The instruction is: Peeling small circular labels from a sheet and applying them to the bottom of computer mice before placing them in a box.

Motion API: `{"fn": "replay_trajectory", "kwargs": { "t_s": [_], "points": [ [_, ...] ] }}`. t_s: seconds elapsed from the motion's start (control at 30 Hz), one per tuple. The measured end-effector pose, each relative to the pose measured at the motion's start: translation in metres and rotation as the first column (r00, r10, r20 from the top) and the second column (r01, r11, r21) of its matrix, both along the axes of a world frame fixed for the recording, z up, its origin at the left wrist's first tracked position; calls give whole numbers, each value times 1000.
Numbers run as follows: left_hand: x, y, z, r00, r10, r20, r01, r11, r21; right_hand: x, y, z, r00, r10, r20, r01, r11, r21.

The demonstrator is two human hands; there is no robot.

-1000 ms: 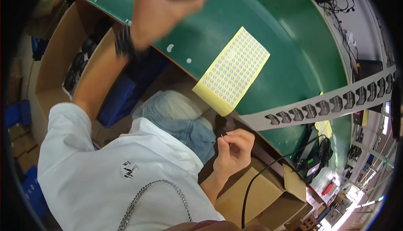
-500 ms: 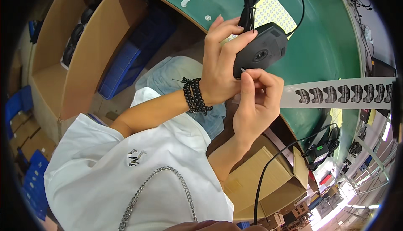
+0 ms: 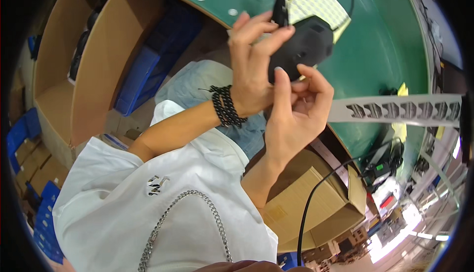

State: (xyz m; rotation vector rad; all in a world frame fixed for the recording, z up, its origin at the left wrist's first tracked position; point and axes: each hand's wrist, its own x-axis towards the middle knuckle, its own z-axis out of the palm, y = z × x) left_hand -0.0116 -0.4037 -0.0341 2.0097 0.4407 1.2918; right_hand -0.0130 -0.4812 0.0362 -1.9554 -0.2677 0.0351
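A black computer mouse (image 3: 303, 44) is tilted above the green table with its underside facing me, slightly blurred. My left hand (image 3: 254, 59) grips it along the left side, fingers around its edge and the bundled black cable (image 3: 280, 5). By the mouse's lower edge is my right hand (image 3: 298, 106), its thumb and forefinger apart and the other fingers curled. I see nothing between those two fingertips. Behind the mouse lies a pale yellow sheet of small round stickers (image 3: 316, 0). A white strip with black labels (image 3: 395, 110) stretches rightward from beside my right hand.
The green table (image 3: 375, 49) curves around the work. An open cardboard box (image 3: 311, 203) stands below its edge. At left are a tall carton (image 3: 108, 64) with black items inside and a blue crate (image 3: 143, 79). A black cable (image 3: 308, 208) hangs at lower right.
My right thumb and forefinger have parted from their pinch at the mouse's lower edge. The mouse and both hands appear slightly farther left and up in the view.
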Motion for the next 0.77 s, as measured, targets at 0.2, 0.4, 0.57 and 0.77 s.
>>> {"fn": "replay_trajectory", "kwargs": {
  "t_s": [0.2,0.4,0.57,0.77],
  "points": [
    [2,3,1,998,27,57,-28,999,24,23,-39,-10,591,-308,745,334,935,122],
    [2,-3,1,999,6,43,-8,999,45,57,-120,-22,230,-487,842,574,767,287],
    [-2,-3,0,1000,6,-5,-6,998,63,75,-136,-15,598,-472,647,414,874,256],
    [0,-7,0,999,6,-49,-2,996,84,61,-142,-25,962,-202,185,188,978,92]
  ]
}}
